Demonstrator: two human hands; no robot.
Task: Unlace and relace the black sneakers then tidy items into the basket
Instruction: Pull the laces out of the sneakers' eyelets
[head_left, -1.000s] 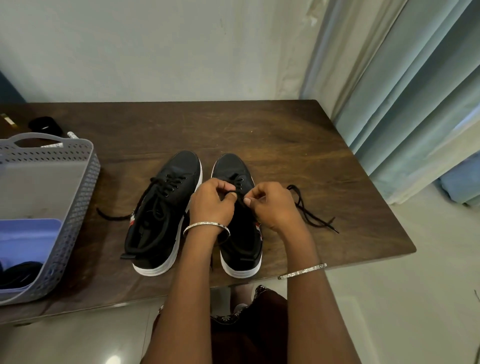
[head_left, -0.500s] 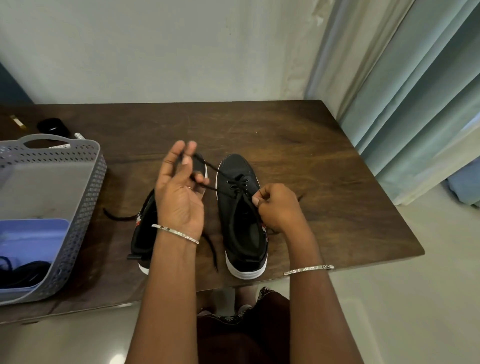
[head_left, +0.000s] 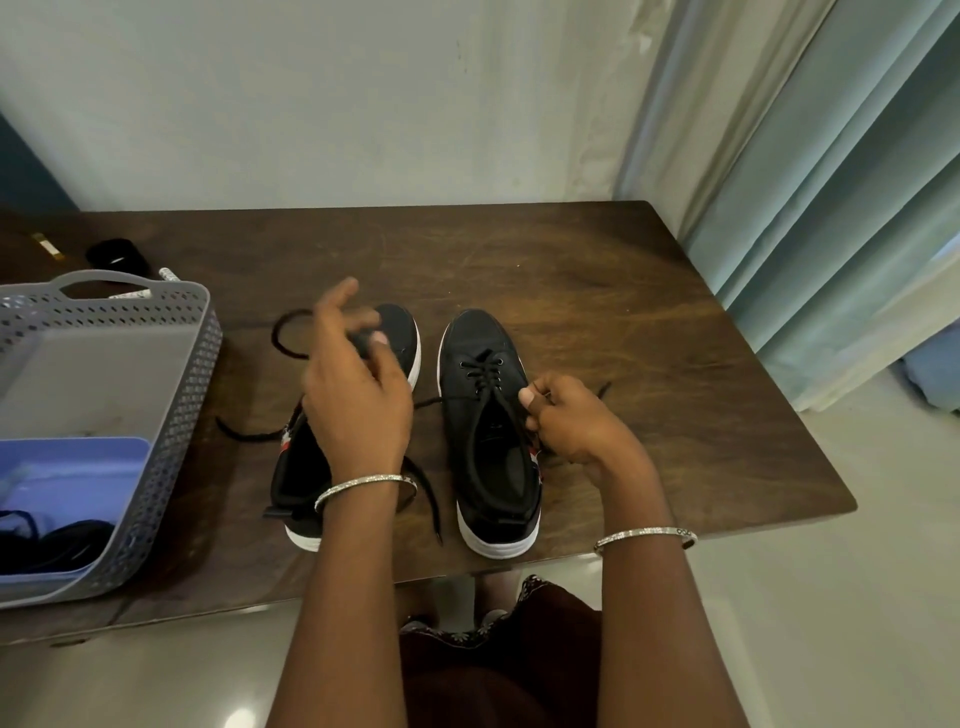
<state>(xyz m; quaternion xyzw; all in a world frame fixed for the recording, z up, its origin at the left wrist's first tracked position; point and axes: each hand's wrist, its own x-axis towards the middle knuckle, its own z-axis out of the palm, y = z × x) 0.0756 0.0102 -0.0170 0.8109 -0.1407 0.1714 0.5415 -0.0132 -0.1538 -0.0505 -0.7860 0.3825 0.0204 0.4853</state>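
Two black sneakers with white soles stand side by side on the dark wooden table (head_left: 597, 291). The right sneaker (head_left: 493, 431) has its lace (head_left: 483, 371) through the front eyelets only. My right hand (head_left: 576, 421) pinches one end of that lace at the shoe's right side. My left hand (head_left: 358, 395) is raised above the left sneaker (head_left: 306, 467), blurred, holding the other lace end (head_left: 288, 332), which loops out to the left. The left sneaker is largely hidden under that hand.
A grey perforated basket (head_left: 171, 395) stands at the left table edge, holding a lilac tray (head_left: 72, 493) and dark items. Behind it lie a black round object (head_left: 114, 254) and a white marker (head_left: 166, 274). Pale blue curtains (head_left: 831, 208) hang at the right.
My left hand has drawn the lace end out of the right sneaker, up and leftward, and now swings it over the left sneaker. My right hand stays beside the right sneaker, gripping its lace end.
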